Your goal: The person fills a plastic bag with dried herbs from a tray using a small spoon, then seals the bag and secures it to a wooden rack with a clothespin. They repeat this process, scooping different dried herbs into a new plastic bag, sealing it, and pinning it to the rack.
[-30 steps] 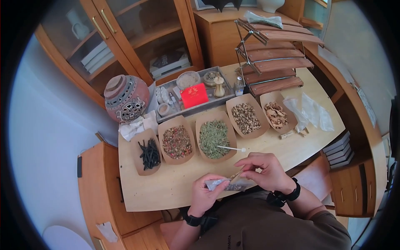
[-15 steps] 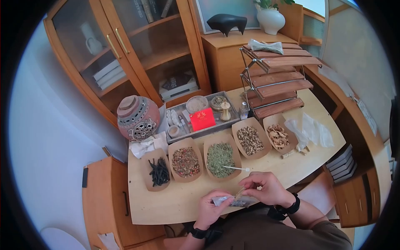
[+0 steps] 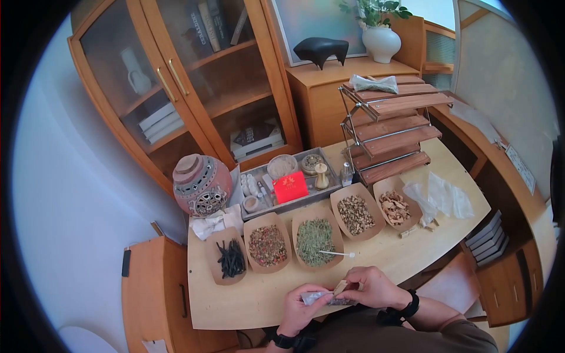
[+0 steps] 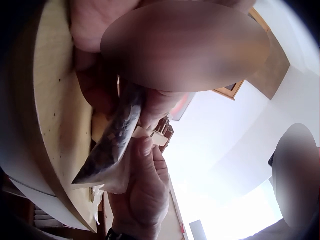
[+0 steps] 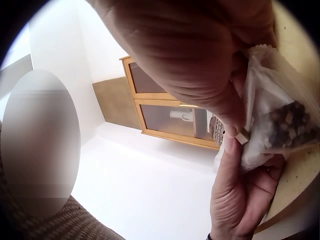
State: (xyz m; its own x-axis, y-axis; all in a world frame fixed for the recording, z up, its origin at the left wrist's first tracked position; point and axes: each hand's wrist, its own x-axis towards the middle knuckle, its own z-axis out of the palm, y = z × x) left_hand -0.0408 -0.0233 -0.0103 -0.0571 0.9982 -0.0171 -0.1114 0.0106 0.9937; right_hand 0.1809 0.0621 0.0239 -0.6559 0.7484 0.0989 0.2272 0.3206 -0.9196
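In front of the body, my left hand (image 3: 299, 309) grips a small clear plastic bag (image 5: 287, 117) with its thumb along the side. Dark and brownish dried bits (image 5: 290, 125) lie inside the bag. At the bag's mouth, my right hand (image 3: 376, 287) pinches a flat, pale tan piece (image 3: 340, 287) between thumb and fingertips. That piece overlaps the bag's edge in the head view, and its lower part is hidden by the fingers. Just beyond the hands is a paper tray of green dried herb (image 3: 318, 241), with a white stick (image 3: 336, 253) lying across its rim.
Other paper trays hold black strips (image 3: 231, 257), mixed reddish bits (image 3: 268, 246), brown chunks (image 3: 356, 213) and pale slices (image 3: 394, 207). Behind them are a grey tray (image 3: 268, 209), a red card (image 3: 290, 187), a pierced jar (image 3: 203, 187) and a wooden tiered rack (image 3: 394, 129). Empty plastic bags (image 3: 447, 197) lie right.
The head view has tilted up, so the table and hands appear lower. My right hand keeps its pinch on the tan piece, which now shows broader and more upright at the bag's mouth.
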